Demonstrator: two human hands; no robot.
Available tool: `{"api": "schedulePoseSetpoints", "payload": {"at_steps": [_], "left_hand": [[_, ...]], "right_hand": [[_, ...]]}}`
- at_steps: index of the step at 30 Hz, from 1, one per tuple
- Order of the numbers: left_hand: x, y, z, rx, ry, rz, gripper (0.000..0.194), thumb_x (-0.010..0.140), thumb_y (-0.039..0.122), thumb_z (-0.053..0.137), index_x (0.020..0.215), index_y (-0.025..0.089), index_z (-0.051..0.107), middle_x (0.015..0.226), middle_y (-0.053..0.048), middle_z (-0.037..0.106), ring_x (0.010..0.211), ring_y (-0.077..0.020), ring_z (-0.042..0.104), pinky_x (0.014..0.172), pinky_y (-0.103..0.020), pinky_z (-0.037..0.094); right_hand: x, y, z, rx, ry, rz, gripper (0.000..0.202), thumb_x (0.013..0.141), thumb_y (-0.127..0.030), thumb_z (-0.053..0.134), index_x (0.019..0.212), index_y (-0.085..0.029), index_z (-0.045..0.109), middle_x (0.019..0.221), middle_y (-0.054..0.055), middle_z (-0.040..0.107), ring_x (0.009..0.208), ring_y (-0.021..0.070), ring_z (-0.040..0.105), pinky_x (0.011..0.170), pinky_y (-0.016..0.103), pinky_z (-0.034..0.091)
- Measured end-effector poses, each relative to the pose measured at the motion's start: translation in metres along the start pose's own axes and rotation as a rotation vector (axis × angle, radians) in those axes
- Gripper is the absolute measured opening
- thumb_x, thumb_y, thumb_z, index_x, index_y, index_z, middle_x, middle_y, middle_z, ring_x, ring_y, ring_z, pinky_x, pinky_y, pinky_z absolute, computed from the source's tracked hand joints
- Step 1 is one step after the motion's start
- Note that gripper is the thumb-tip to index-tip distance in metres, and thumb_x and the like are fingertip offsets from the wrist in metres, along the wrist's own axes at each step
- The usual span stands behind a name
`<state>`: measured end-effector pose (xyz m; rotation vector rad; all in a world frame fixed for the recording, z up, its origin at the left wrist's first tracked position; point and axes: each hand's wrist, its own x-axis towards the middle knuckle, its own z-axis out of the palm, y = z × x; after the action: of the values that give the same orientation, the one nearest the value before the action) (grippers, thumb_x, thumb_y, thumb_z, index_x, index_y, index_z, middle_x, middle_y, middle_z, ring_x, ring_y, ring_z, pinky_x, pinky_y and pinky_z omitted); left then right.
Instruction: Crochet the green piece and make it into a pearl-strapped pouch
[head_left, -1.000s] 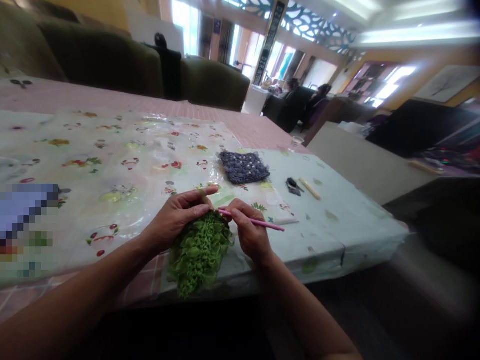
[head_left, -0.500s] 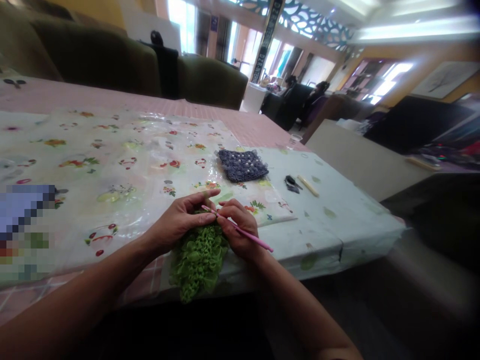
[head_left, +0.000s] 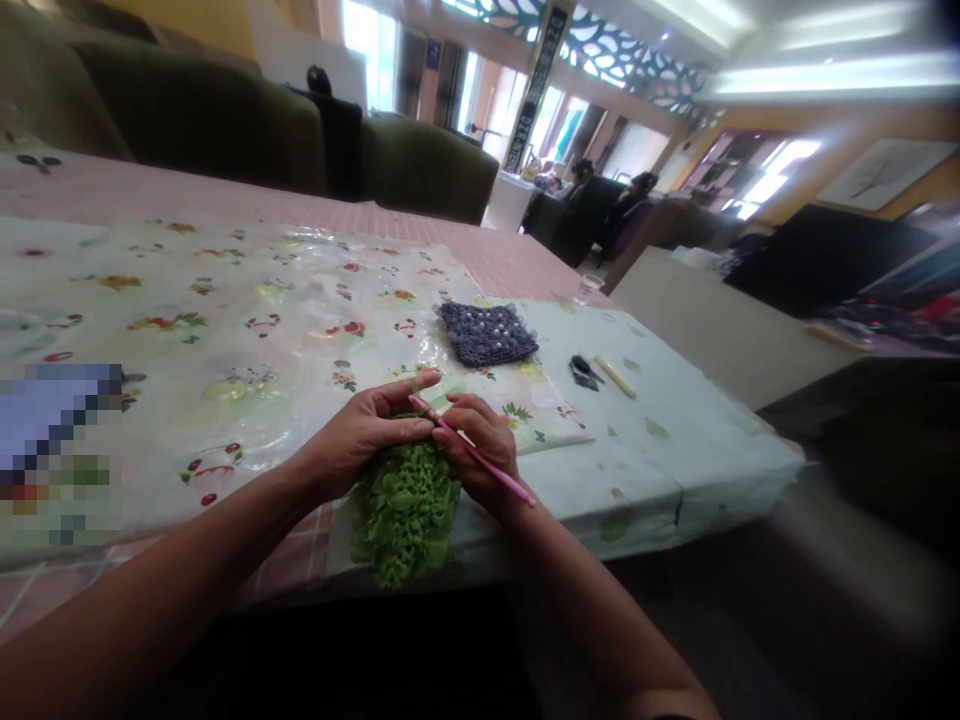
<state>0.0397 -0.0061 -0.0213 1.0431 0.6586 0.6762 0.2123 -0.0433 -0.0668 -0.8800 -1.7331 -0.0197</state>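
A piece of ruffled green crochet work [head_left: 409, 510] hangs below my hands at the table's near edge. My left hand [head_left: 375, 425] pinches its top edge between thumb and fingers, with the index finger stretched out and green yarn passing over it. In my right hand [head_left: 480, 445] is a pink crochet hook [head_left: 495, 472], its tip at the top of the green work close to my left index finger. The fingers of both hands nearly meet there. Beyond them lies a dark purple-grey crocheted piece [head_left: 487, 335] dotted with white beads.
Small black scissors [head_left: 583, 372] and a cream-coloured stick [head_left: 615, 376] lie to the right on the pale tablecloth [head_left: 637, 450]. A clear cup [head_left: 589, 288] stands near the far right edge. At left is a blurred-out blue object [head_left: 52, 415]. Dark green chairs [head_left: 427, 165] line the far side.
The pink hook has tilted more steeply, its tip raised towards my left index finger. The green work has swung slightly to the right. My hands stay in nearly the same place.
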Motion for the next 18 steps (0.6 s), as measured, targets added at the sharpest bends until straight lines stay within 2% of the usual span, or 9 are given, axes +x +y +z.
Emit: {"api": "schedulePoseSetpoints", "payload": {"at_steps": [3, 7, 15, 18], "left_hand": [[0.000, 0.001, -0.001, 0.044, -0.015, -0.001, 0.063, 0.071, 0.019, 0.082, 0.131, 0.026, 0.063, 0.089, 0.001, 0.067, 0.077, -0.0103, 0.064, 0.075, -0.022, 0.048], [0.000, 0.002, -0.002, 0.069, -0.042, 0.008, 0.061, 0.071, 0.019, 0.082, 0.129, 0.026, 0.065, 0.088, 0.000, 0.066, 0.078, -0.0108, 0.063, 0.075, -0.022, 0.048], [0.000, 0.003, -0.001, 0.023, 0.024, 0.099, 0.062, 0.072, 0.016, 0.081, 0.130, 0.029, 0.064, 0.087, 0.003, 0.062, 0.077, -0.0074, 0.061, 0.074, -0.019, 0.048], [0.001, 0.005, -0.002, -0.024, 0.018, 0.096, 0.064, 0.072, 0.015, 0.081, 0.132, 0.029, 0.063, 0.084, 0.004, 0.060, 0.074, -0.0062, 0.061, 0.072, -0.018, 0.047]], "right_hand": [[-0.001, 0.002, 0.000, -0.014, -0.016, -0.091, 0.015, 0.096, -0.031, 0.054, 0.086, -0.022, 0.061, 0.079, 0.002, 0.061, 0.078, 0.0161, 0.061, 0.087, 0.035, 0.054], [-0.001, 0.004, 0.001, -0.099, 0.036, -0.208, 0.006, 0.092, -0.022, 0.058, 0.087, -0.022, 0.060, 0.072, -0.001, 0.058, 0.067, 0.0135, 0.057, 0.094, 0.038, 0.053], [0.009, -0.001, 0.006, -0.103, 0.040, -0.102, 0.012, 0.094, -0.023, 0.056, 0.082, -0.022, 0.057, 0.072, -0.001, 0.057, 0.070, 0.0144, 0.057, 0.093, 0.037, 0.053], [0.012, -0.001, 0.009, -0.168, 0.053, -0.131, 0.012, 0.093, -0.022, 0.056, 0.081, -0.022, 0.057, 0.070, -0.002, 0.057, 0.066, 0.0132, 0.056, 0.095, 0.038, 0.052]]}}
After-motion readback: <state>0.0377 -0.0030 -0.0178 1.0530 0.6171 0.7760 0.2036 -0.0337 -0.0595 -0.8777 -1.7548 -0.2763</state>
